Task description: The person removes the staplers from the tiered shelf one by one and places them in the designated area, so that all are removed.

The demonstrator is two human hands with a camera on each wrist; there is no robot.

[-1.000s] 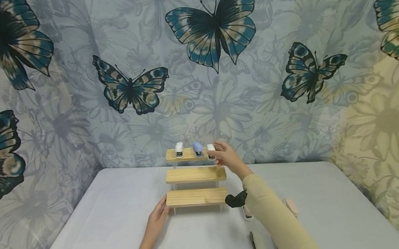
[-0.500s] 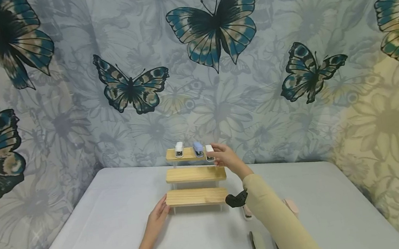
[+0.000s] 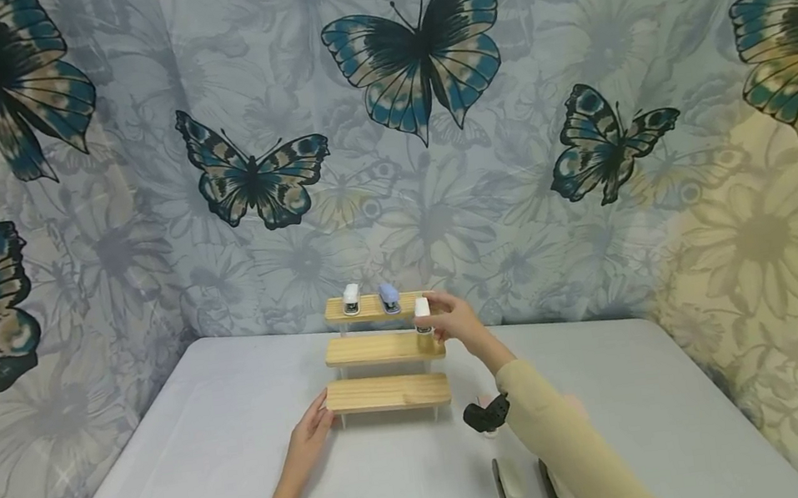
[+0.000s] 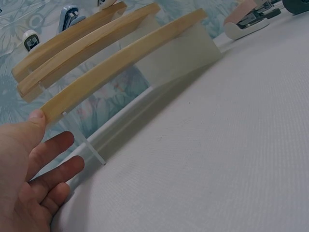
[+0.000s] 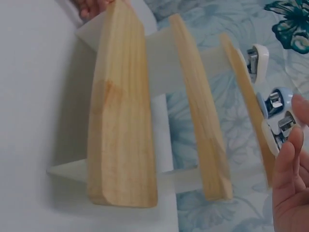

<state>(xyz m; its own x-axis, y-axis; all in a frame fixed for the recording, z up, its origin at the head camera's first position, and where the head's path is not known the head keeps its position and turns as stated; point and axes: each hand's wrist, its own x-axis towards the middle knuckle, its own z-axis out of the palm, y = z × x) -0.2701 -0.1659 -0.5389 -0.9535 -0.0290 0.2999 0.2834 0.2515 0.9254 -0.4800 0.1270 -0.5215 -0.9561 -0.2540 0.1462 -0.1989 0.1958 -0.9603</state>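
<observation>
A three-tier display stand has pale wooden boards, its top board bearing a white mini stapler at left and a blue mini stapler. My right hand pinches another white mini stapler between thumb and fingers, beside the right part of that top board. The right wrist view shows this held stapler close to the blue one. My left hand touches the left end of the lowest board with its thumb, the other fingers loosely bent below it.
Two grey staplers lie on the white table at front right. Pinkish staplers are partly hidden by the right sleeve and the black wrist camera. Behind the table hangs a butterfly-print cloth.
My right hand has lifted the white stapler off its spot on the top board and brought it slightly lower and nearer. The left hand stays at the lowest board; the head view shifts slightly.
</observation>
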